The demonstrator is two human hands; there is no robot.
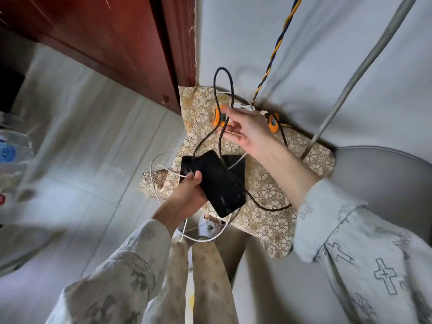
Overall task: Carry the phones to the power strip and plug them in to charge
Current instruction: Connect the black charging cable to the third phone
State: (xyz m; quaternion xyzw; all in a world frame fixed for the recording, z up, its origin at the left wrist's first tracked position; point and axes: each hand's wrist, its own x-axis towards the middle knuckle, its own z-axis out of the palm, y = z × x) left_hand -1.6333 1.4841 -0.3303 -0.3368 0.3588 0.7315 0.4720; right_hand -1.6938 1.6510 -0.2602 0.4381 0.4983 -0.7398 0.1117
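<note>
My left hand (187,195) grips a black phone (214,185) from below, its thumb on the glass, above the patterned cloth. A second dark phone (236,166) shows just behind it. A white cable (163,170) runs under my left thumb. My right hand (245,132) reaches over the orange power strip (219,118) and pinches the black braided cable (230,90) near its plug end. That cable loops up against the wall and trails back past the phones.
A floral beige cloth (268,206) lies on the tiled floor in the corner. A red-brown wooden door (121,43) stands at the left, a blue-yellow twisted cord (278,43) and a grey pipe (364,64) run up the wall. Bottles (11,146) stand at far left.
</note>
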